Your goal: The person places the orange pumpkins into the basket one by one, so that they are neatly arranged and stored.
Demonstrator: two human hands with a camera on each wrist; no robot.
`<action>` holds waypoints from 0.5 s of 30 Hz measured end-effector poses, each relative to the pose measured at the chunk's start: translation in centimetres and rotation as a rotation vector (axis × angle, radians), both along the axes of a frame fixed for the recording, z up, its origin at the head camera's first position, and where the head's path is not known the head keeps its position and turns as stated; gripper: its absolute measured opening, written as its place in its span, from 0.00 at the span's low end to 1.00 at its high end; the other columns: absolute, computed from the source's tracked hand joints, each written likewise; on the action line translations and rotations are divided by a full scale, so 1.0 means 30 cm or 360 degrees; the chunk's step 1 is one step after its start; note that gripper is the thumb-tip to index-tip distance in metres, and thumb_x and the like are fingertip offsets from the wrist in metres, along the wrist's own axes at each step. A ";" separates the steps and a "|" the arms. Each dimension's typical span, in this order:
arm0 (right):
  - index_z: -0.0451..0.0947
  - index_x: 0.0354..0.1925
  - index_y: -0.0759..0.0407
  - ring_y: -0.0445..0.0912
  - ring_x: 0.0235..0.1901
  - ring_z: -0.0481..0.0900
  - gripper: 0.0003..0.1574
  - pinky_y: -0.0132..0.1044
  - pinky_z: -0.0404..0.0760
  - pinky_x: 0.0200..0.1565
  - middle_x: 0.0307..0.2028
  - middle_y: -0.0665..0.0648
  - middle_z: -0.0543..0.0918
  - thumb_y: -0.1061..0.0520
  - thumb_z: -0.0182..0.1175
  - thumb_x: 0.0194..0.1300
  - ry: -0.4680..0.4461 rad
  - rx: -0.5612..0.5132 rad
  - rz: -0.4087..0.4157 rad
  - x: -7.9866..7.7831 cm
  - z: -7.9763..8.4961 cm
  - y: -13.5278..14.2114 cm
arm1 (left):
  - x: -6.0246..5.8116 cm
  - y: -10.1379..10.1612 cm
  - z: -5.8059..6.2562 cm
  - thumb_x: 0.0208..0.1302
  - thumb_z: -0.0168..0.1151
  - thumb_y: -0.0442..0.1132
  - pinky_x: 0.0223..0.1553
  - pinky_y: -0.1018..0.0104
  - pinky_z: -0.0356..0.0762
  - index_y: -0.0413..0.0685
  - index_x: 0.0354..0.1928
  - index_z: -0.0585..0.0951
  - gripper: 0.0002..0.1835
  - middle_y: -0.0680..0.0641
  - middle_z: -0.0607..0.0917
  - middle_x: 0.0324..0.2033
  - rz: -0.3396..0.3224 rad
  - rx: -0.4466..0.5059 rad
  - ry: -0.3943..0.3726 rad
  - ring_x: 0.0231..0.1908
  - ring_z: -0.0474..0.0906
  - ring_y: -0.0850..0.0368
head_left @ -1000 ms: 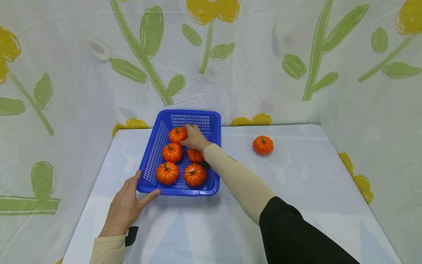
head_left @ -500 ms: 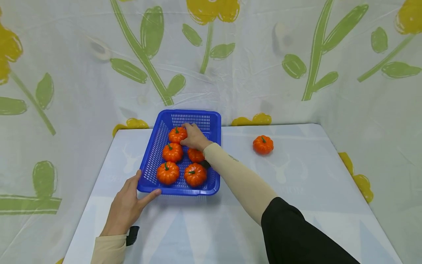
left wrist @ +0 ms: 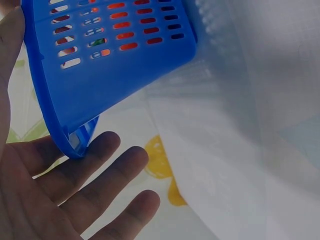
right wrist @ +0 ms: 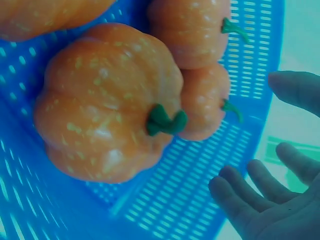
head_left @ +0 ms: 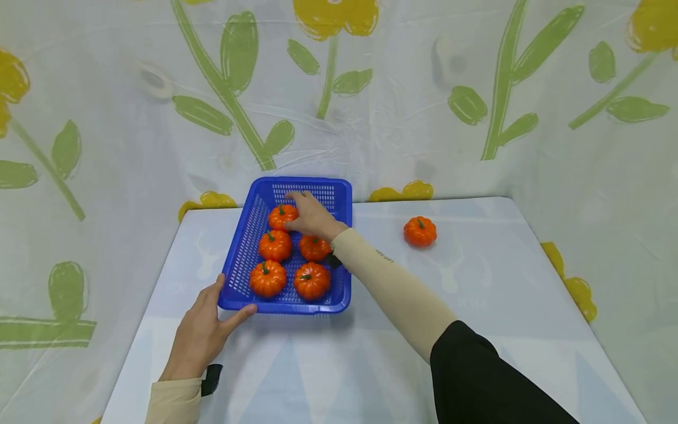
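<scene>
Right hand (head_left: 312, 217) just let go of the far pumpkin (head_left: 281, 216), fingers now loose and open above it. Five sit in the basket (head_left: 241, 259) mid-frame. Left hand (head_left: 203, 333) stays flat against its corner.

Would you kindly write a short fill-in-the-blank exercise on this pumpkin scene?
1. The blue basket holds ____ pumpkins.
2. One pumpkin sits alone on the ____.
3. The left hand touches the basket's near ____ corner.
4. The right hand hangs open over the ____.

Missing words: five; table; left; basket
</scene>
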State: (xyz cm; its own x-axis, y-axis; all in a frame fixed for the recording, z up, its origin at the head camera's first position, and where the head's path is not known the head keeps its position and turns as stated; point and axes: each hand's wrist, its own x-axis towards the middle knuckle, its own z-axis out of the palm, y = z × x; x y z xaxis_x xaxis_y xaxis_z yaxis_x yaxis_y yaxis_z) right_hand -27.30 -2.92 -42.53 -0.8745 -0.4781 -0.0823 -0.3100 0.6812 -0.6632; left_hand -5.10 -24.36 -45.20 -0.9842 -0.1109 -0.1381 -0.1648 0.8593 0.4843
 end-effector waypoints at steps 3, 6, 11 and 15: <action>0.61 0.76 0.52 0.55 0.68 0.68 0.45 0.49 0.70 0.69 0.72 0.63 0.63 0.51 0.68 0.67 0.0036 0.0028 0.0035 0.010 0.020 0.013 | 0.000 0.000 0.000 0.59 0.57 0.77 0.64 0.30 0.63 0.39 0.80 0.47 0.63 0.27 0.60 0.73 -0.0002 0.0001 -0.0007 0.68 0.61 0.25; 0.61 0.76 0.51 0.54 0.67 0.69 0.45 0.48 0.71 0.68 0.72 0.62 0.64 0.49 0.68 0.67 0.0083 0.0064 0.0066 0.030 0.043 0.024 | 0.001 0.000 -0.001 0.59 0.58 0.76 0.64 0.30 0.64 0.39 0.80 0.47 0.63 0.27 0.60 0.72 -0.0001 -0.0008 -0.0008 0.68 0.61 0.25; 0.62 0.75 0.50 0.52 0.65 0.71 0.44 0.44 0.73 0.66 0.71 0.61 0.66 0.47 0.68 0.67 0.0197 0.0052 0.0127 0.087 0.094 0.046 | 0.004 0.000 -0.004 0.57 0.56 0.79 0.63 0.29 0.64 0.40 0.80 0.47 0.65 0.28 0.60 0.72 0.0006 -0.0014 -0.0017 0.68 0.61 0.25; 0.62 0.76 0.50 0.51 0.66 0.70 0.44 0.43 0.73 0.67 0.71 0.59 0.67 0.46 0.68 0.68 0.0267 -0.0006 0.0151 0.132 0.129 0.075 | 0.003 0.003 -0.007 0.57 0.55 0.80 0.62 0.29 0.65 0.40 0.80 0.46 0.65 0.28 0.61 0.72 0.0005 -0.0022 -0.0016 0.68 0.62 0.25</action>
State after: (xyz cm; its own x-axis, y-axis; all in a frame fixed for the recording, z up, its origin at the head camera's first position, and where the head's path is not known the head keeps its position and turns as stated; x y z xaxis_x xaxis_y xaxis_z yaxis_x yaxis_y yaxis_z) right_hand -23.35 -0.68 -38.65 -0.8266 -0.5593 0.0629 -0.4794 0.6411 -0.5993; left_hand -5.01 -24.26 -45.40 -0.9824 -0.1157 -0.1466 -0.1722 0.8654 0.4706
